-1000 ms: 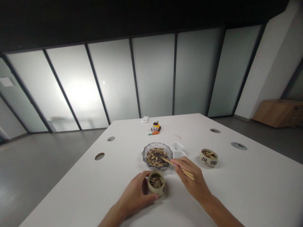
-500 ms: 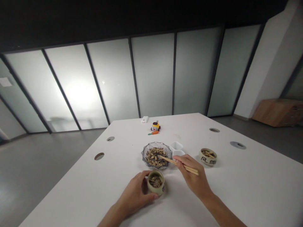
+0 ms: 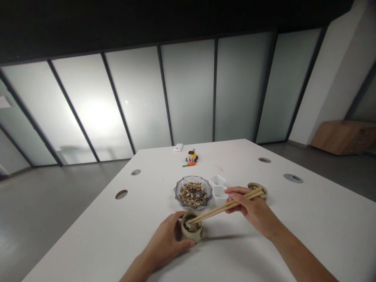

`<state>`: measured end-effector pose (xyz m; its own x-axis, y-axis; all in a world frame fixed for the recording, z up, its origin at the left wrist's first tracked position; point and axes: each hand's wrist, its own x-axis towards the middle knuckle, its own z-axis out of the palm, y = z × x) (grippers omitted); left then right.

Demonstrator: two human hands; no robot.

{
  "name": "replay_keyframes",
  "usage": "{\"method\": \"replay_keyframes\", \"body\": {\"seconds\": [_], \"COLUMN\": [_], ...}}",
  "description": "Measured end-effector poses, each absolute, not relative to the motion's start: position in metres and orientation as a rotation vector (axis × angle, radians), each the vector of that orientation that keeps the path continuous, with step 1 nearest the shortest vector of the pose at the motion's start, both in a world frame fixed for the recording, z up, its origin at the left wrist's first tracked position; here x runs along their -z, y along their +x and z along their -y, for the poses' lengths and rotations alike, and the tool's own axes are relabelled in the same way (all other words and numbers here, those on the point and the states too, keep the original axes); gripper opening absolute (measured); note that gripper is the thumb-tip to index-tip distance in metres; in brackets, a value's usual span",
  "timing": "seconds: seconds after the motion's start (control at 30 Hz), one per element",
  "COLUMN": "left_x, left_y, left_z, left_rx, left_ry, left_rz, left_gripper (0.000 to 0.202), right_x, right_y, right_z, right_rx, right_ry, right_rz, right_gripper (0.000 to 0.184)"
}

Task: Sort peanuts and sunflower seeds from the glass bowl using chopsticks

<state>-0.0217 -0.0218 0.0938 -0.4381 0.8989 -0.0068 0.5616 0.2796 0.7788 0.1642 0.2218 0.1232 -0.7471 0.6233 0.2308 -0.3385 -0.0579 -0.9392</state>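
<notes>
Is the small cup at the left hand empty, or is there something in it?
Not empty: striped seeds show inside the small cup, below its rim. How deep they lie, I cannot tell.

Yellow toy vehicle [image 3: 192, 156] near toy carrot [image 3: 189, 164]; wooden cabinet [image 3: 337, 138] right.

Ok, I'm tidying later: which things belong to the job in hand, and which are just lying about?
Job in hand:
chopsticks, in the right hand, tips inside the near cup
near cup, held by the left hand
glass bowl just beyond it, likely
second cup, perhaps

Lying about, it seems:
toy vehicle
orange carrot-shaped piece
white object
two white dishes
</notes>
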Motion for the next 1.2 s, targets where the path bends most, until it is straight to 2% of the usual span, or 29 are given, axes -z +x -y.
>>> {"method": "replay_keyframes", "body": {"seconds": [0.23,0.4,0.53,0.73,1.2], "left_x": [-0.096,-0.093,-0.092,-0.089,-0.086], "left_y": [-0.020,-0.021,-0.022,-0.023,-0.025], "left_z": [0.022,0.022,0.023,0.023,0.021], "left_rx": [-0.973,-0.966,-0.985,-1.022,-1.006], "left_ry": [1.311,1.291,1.318,1.348,1.320], "left_rz": [-2.135,-2.136,-2.119,-2.112,-2.098], "left_gripper": [0.070,0.071,0.072,0.070,0.072], "right_x": [-0.119,-0.120,-0.131,-0.148,-0.136], "right_y": [0.160,0.155,0.141,0.092,0.056], "right_z": [-0.218,-0.219,-0.218,-0.215,-0.215], "right_rx": [-1.739,-1.500,-1.312,-0.924,-0.723], "right_ry": [-0.343,-0.484,-0.563,-0.326,-0.138], "right_rz": [1.531,1.394,1.570,1.931,2.014], "right_gripper": [0.036,0.029,0.025,0.029,0.028]}}
